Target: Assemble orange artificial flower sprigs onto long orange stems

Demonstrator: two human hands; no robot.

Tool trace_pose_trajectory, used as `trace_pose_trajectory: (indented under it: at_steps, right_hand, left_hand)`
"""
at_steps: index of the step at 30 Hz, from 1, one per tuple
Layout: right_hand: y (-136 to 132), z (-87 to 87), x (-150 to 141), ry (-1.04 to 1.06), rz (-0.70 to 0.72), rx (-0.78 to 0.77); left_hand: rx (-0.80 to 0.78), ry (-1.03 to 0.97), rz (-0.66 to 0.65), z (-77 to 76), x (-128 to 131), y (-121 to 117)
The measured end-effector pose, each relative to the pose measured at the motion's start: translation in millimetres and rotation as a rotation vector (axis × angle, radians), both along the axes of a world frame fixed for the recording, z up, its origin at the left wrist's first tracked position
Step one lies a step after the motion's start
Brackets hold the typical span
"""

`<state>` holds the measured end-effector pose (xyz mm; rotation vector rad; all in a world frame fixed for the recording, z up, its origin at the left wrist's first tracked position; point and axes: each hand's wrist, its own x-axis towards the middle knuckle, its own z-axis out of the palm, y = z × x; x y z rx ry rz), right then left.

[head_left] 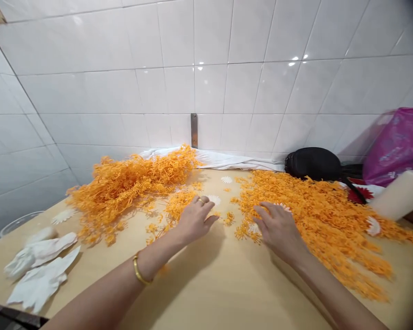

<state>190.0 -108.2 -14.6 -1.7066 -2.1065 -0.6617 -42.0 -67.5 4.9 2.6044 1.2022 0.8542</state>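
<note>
Pink plastic bag at far right, contents unclear; clear glass bowl at far left, contents unclear too. Left hand and right hand open, gripping nothing, among orange artificial sprigs.

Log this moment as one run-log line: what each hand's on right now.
left hand: by loose orange sprigs, white flower cutout | right hand: fingers on orange sprig pile | surface: wooden tabletop

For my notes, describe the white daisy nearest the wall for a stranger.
On the table, find the gap between the left orange heap and the right one. The daisy lies there on wood, beyond a second daisy by the left hand.
</note>
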Motion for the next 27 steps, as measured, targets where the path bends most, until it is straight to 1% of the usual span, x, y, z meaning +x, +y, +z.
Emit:
trace_pose_trajectory:
  at_steps: [2, 4, 7, 9, 11, 12, 14, 16, 17, 18, 19, 20, 22, 24, 25, 26, 27]
  right_hand:
    - [10.3, -8.7, -11.1, -0.068, 0.089, -0.066]
    - [21.7, -16.0, -14.8, -0.132, 0.106, -0.113]
    - [39.8, -16.8, -8.6, -0.175, 0.007, -0.106]
    - [50.4, -9.8, -7.8, -0.156, -0.087, -0.066]
    - [58.5, -1.0, -18.5, -0.113, -0.116, -0.03]
    - [61.4, 2.5, -28.5, -0.091, -0.083, -0.026]
    - [66.0, 4.4, -53.8, -0.07, 0.068, -0.057]
    - [71.8, -1.2, -77.1, -0.088, 0.251, -0.123]
    - [76.3, -5.9, -84.8, -0.107, 0.313, -0.155]
    - [82.3, -11.2, -88.7, -0.127, 0.341, -0.179]
    - [89.7, -16.0, -88.7, -0.145, 0.332, -0.192]
    - [98.3, -19.8, -85.1, -0.159, 0.286, -0.196]
    - [116.4, -21.8, -71.6, -0.182, 0.133, -0.17]
    - [131.7, -15.4, -59.4, -0.194, -0.01, -0.118]
    - [137.4, -9.6, -57.5, -0.19, -0.052, -0.09]
    - [142.0, -2.8, -59.6, -0.176, -0.068, -0.064]
    - [145.6, 4.2, -66.1, -0.152, -0.05, -0.049]
  left_hand:
    - [0.074, 0.196, 0.048, -2.4, -25.7, -0.7]
    - [0.105, 0.308, 0.072, -7.9, -45.5, -4.3]
    - [0.107, 0.367, 0.113, -14.1, -63.2, -12.4]
    - [0.091, 0.367, 0.152, -15.5, -67.8, -16.2]
    - [0.075, 0.345, 0.197, -16.8, -67.7, -17.4]
    - [0.071, 0.325, 0.219, -17.9, -66.3, -17.3]
    - [0.078, 0.278, 0.25, -21.2, -62.3, -16.3]
    - [0.093, 0.24, 0.248, -24.9, -58.3, -15.3]
    - [0.098, 0.226, 0.23, -26.3, -56.9, -15.0]
    - [0.104, 0.212, 0.205, -27.2, -56.1, -15.1]
    - [0.111, 0.196, 0.175, -27.7, -55.7, -15.3]
    - [0.12, 0.177, 0.143, -27.6, -55.8, -15.8]
    - [0.132, 0.137, 0.095, -26.7, -56.6, -16.7]
    - [0.129, 0.111, 0.076, -25.9, -57.5, -16.8]
    - [0.121, 0.105, 0.071, -25.9, -58.0, -16.3]
    - [0.113, 0.104, 0.063, -26.4, -58.4, -15.3]
    - [0.106, 0.106, 0.051, -27.3, -58.8, -13.9]
